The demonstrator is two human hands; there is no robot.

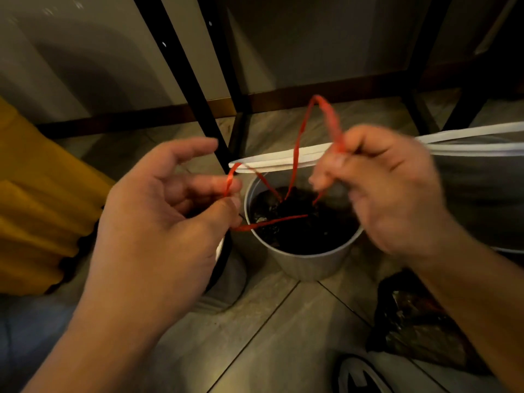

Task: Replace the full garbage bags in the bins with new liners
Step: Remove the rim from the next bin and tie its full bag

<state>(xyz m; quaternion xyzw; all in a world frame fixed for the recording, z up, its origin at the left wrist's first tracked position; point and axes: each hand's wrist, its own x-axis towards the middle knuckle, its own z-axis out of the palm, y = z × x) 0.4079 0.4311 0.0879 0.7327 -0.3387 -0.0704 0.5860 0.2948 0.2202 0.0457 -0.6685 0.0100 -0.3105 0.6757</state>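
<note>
A small grey ribbed bin [306,265] stands on the tiled floor, lined with a full black garbage bag [303,222]. Red drawstrings [296,154] rise out of the bag's mouth. My left hand [170,211] pinches one red loop between thumb and fingers, just left of the bin. Above the bin's right side, my right hand [380,182] grips the other, taller red loop; this hand is blurred. Both strings are lifted and spread apart over the bin.
Black metal furniture legs [198,103] stand behind the bin against the wall. A white-rimmed container [467,143] reaches in from the right. Yellow fabric [37,211] lies at the left. Another dark bag [416,321] and a shoe [365,375] sit at the lower right.
</note>
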